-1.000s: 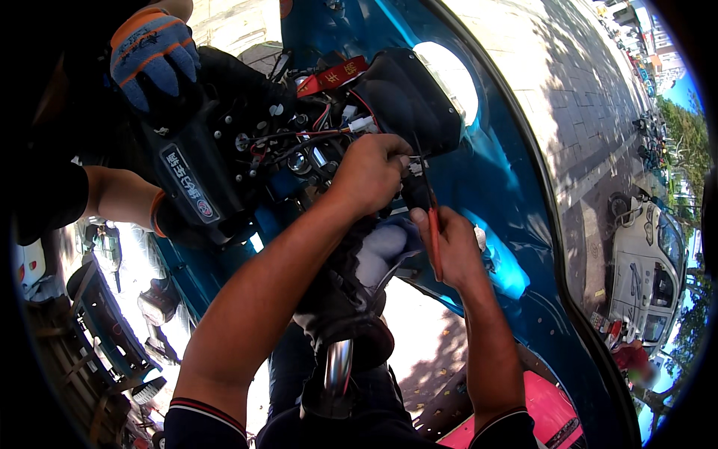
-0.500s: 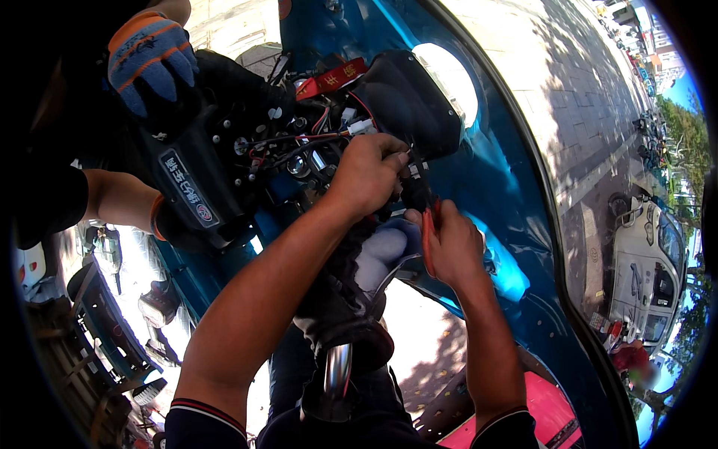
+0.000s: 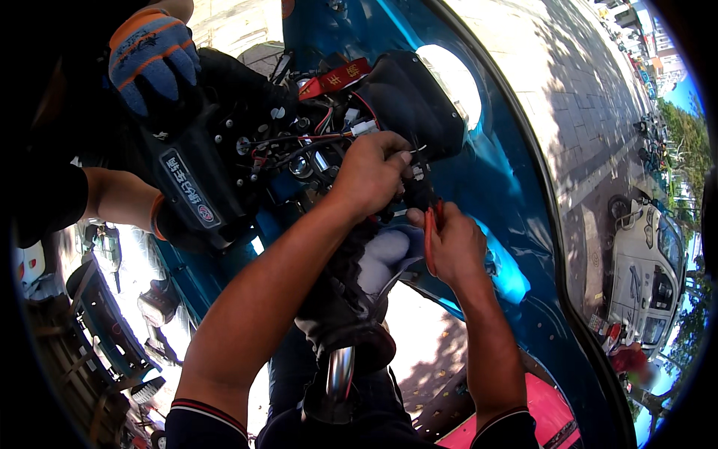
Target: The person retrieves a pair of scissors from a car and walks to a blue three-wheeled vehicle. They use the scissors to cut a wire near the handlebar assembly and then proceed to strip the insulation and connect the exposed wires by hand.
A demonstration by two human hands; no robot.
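Left hand [image 3: 370, 170] pinches the wire bundle [image 3: 314, 142] steady; beside it, right hand [image 3: 456, 243] grips red-handled pliers [image 3: 432, 224] to work there.

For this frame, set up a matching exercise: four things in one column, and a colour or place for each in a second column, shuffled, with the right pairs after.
Things:
1. left hand
2. right hand
3. gloved hand
4. body panel

Descriptions:
A. glossy teal, curving down the right of the picture
B. bare, on the bundle of wires by the black housing
C. blue and orange, upper left, on the black cover
D. bare, closed on a red-handled tool

Pairs: 1-B, 2-D, 3-C, 4-A
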